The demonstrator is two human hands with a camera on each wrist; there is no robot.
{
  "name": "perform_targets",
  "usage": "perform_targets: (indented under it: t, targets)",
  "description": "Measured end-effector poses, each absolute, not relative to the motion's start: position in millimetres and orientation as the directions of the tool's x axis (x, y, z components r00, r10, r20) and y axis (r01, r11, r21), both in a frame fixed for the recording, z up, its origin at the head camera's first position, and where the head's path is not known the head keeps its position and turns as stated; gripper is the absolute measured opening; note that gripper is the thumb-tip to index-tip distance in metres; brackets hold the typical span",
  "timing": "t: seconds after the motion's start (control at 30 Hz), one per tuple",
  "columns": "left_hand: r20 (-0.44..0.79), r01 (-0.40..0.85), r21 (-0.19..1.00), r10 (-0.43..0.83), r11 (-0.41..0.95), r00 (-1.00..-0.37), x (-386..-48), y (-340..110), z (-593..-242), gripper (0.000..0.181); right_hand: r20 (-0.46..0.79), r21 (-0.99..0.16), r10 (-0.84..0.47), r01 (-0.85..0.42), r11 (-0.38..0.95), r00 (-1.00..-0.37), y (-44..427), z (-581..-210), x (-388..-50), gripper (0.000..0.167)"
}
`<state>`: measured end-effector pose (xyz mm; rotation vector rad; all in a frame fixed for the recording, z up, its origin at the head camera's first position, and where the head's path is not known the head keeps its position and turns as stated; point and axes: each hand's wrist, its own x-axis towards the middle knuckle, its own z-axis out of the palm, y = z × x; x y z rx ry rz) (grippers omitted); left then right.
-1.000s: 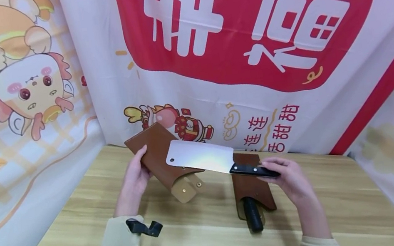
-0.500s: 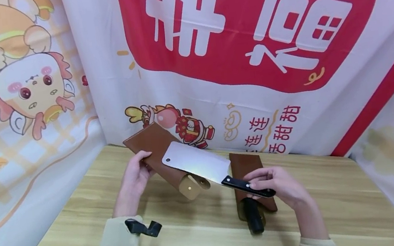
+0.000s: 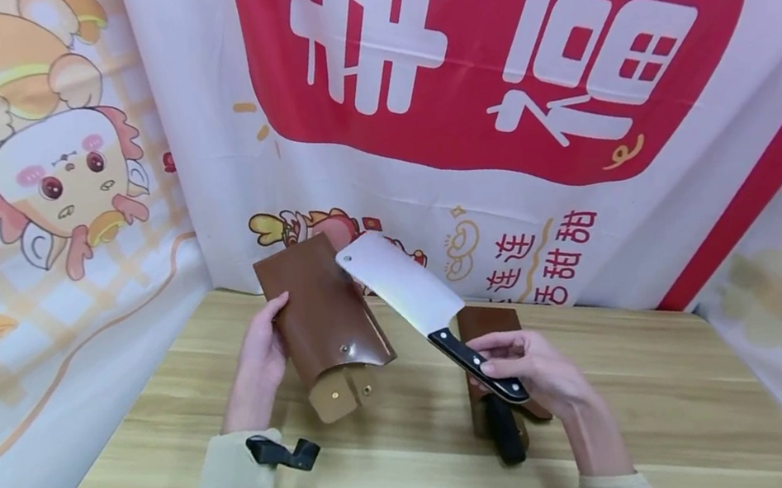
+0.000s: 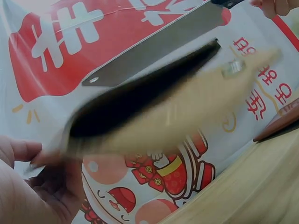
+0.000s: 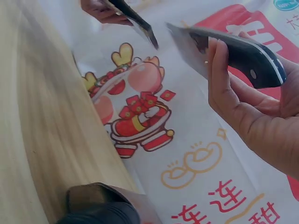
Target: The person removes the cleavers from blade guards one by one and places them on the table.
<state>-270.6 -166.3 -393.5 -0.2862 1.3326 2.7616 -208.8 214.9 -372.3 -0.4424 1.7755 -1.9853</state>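
Observation:
A brown leather knife sheath [image 3: 321, 312] is held by its left edge in my left hand [image 3: 266, 357], above the table. Its unsnapped tan flaps hang toward me, and the left wrist view looks into its dark, gaping mouth [image 4: 140, 100]. My right hand [image 3: 532, 366] grips the black riveted handle [image 3: 471, 362] of a cleaver. The broad blade [image 3: 396, 281] points up and left, its tip close to the sheath's right edge in the head view. In the left wrist view the blade [image 4: 154, 46] appears outside the sheath.
Below my right hand, a second brown sheath [image 3: 484, 318] lies on the wooden table [image 3: 408, 475], with a black handle [image 3: 505, 432] sticking out of it. Printed cloth [image 3: 211, 136] hangs behind the table and along its sides.
The sheath has turned more upright, its flaps swinging left toward me. The cleaver has swung steeper, tip rising, while my right hand has moved left and slightly down.

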Motion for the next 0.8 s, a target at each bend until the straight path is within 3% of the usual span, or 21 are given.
perform_targets:
  t: [0.3, 0.53, 0.8]
  targets:
    - [-0.207, -0.155, 0.877, -0.066, -0.455, -0.976, -272.1, -157.4, -397.0, 0.039, -0.141, -0.975, -0.423, 0.200, -0.099, -0.895, 192.7, -382.6, -209.5, 0.025]
    - [-0.189, -0.150, 0.911, -0.068, -0.383, -0.980, -271.7, -149.2, -398.7, 0.032, -0.181, -0.980, -0.364, 0.200, -0.014, -0.914, 178.2, -390.4, -210.5, 0.024]
    - [-0.181, -0.158, 0.935, -0.041, -0.318, -0.983, -273.1, -141.9, -407.4, 0.050, -0.197, -0.979, -0.350, 0.205, 0.015, -0.916, 167.0, -400.3, -211.8, 0.029]
